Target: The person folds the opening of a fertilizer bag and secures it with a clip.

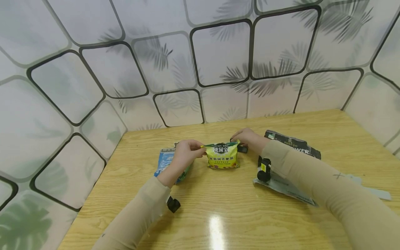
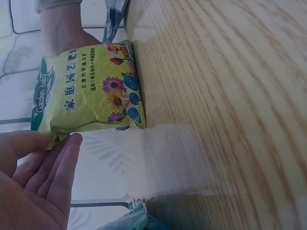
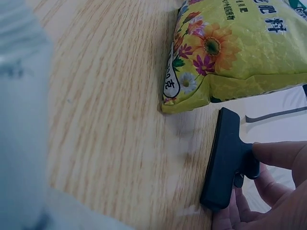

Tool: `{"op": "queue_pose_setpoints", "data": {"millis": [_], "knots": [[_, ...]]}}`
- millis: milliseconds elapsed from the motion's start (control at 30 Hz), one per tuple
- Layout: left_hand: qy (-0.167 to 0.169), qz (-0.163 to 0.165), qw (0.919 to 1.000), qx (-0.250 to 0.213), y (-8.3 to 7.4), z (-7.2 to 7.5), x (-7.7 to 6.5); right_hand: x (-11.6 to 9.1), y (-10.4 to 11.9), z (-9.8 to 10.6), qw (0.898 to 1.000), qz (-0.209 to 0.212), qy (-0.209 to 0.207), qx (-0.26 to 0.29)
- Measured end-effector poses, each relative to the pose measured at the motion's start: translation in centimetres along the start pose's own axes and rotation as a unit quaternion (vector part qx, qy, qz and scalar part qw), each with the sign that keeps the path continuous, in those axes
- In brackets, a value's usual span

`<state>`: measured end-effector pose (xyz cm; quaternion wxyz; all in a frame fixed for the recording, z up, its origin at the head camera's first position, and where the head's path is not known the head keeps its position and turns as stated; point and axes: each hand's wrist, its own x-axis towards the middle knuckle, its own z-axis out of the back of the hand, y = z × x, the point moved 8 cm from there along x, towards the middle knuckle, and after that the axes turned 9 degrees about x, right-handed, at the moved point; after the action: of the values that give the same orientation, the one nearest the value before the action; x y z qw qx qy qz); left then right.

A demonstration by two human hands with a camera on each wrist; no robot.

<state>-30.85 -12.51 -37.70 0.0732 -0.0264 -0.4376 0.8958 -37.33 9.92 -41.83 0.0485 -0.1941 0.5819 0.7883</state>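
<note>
A small yellow fertilizer bag (image 1: 222, 159) with a green top band and printed flowers stands upright on the table. My left hand (image 1: 187, 152) pinches its upper left corner between thumb and fingers, plain in the left wrist view on the yellow bag (image 2: 86, 91). Just right of the bag, my right hand (image 1: 249, 139) holds a black bag clip (image 3: 223, 163) by its handle. In the right wrist view the clip's long bar lies at the tabletop, apart from the bag. Most of the right fingers are hidden from the head view.
Behind my left hand lies a blue bag (image 1: 164, 160), partly covered. A black and silver bag (image 1: 287, 185) lies under my right forearm, with pale flat pieces (image 1: 376, 193) farther right. The patterned wall covering (image 1: 225, 100) borders the wooden table's (image 1: 203, 211) back edge.
</note>
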Motion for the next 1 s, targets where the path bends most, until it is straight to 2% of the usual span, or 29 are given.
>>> {"op": "queue_pose_setpoints", "data": {"millis": [300,1000], "knots": [[0.000,-0.004,1.0000,0.004,-0.18,0.14,-0.05,-0.26,0.40,0.03,1.000,0.012,0.004,-0.016],[-0.007,-0.007,0.9999,0.008,-0.24,0.21,-0.31,0.00,0.31,0.04,0.999,0.001,-0.005,-0.031]]}}
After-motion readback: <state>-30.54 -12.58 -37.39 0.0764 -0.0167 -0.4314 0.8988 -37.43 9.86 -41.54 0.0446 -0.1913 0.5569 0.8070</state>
